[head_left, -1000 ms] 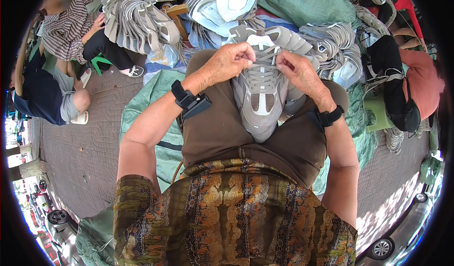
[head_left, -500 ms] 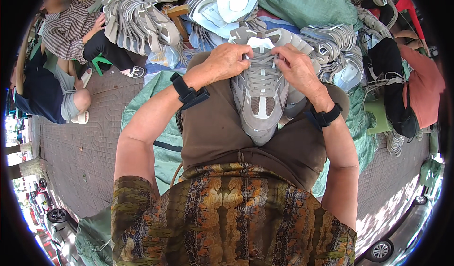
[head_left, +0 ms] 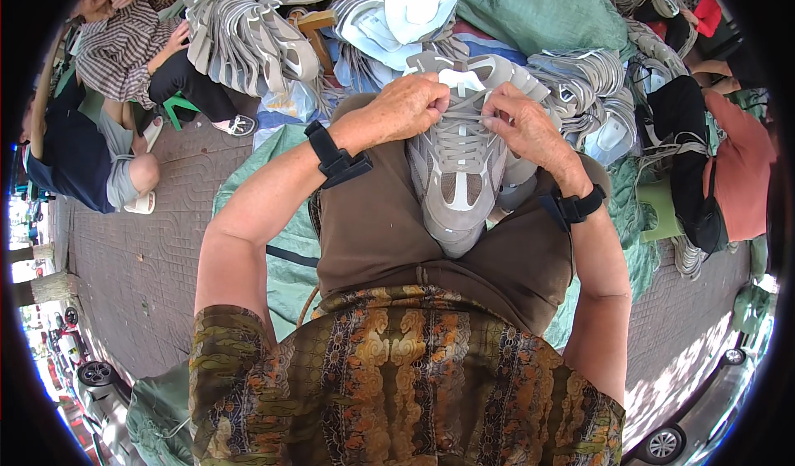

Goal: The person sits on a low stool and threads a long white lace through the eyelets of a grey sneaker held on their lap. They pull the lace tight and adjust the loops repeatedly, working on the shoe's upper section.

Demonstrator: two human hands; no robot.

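Note:
A grey sneaker [head_left: 454, 209] rests between my thighs, its toe pointing toward me. Crisscrossed grey shoelaces [head_left: 461, 147] run up its front to the white-lined opening. My left hand [head_left: 407, 108] is closed at the upper left of the lacing, fingers curled in a pinch on the shoelace. On the opposite side, my right hand [head_left: 523, 127] pinches the lace between thumb and fingertips. Part of a second grey shoe [head_left: 517, 172] shows behind the sneaker, under my right hand. The fingertips partly cover the lace ends.
Bundles of grey shoe uppers [head_left: 248, 40] lie ahead to the left, with more stacked uppers [head_left: 575, 81] to the right. A large green sack [head_left: 542, 11] sits beyond. People sit at both sides, one near a green stool [head_left: 175, 110]. Green sheeting [head_left: 257, 189] covers ground beside my legs.
Both hands have shifted slightly to the right along the top of the lacing. The right hand's fingers have curled in closer around the lace. The sneaker stays in place.

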